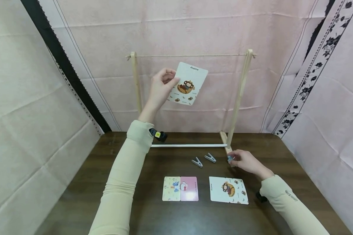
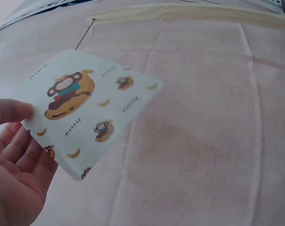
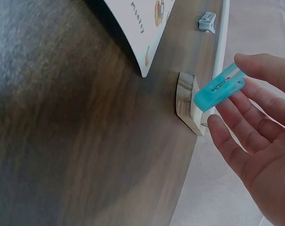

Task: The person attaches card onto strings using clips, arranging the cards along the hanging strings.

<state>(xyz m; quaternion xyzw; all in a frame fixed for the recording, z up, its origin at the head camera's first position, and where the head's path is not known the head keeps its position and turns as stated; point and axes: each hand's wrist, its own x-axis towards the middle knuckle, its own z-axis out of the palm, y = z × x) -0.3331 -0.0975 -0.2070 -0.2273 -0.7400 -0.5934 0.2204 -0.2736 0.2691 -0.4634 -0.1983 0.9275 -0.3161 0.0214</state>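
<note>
My left hand (image 1: 161, 86) pinches a white card (image 1: 189, 75) by its left edge, between thumb and fingers. The card, printed with a monkey in a banana, is held up just below the string (image 1: 191, 56) of a wooden frame. Low at the right, my right hand (image 1: 247, 161) holds a blue clothespin (image 3: 220, 89) between thumb and fingers, just over the foot (image 3: 185, 96) of the frame's right post. Two grey-blue clothespins lie on the table to its left, one clothespin (image 1: 197, 162) nearer me and another clothespin (image 1: 210, 158) beside it.
On the brown table (image 1: 153, 218) lie a yellow-and-pink card (image 1: 189, 189) and a second monkey card (image 1: 220, 189). The frame's right post (image 1: 239, 98) and left post (image 1: 136, 81) stand at the back, joined low down by a white rod (image 1: 191, 146). Pale cloth (image 1: 194, 32) hangs behind.
</note>
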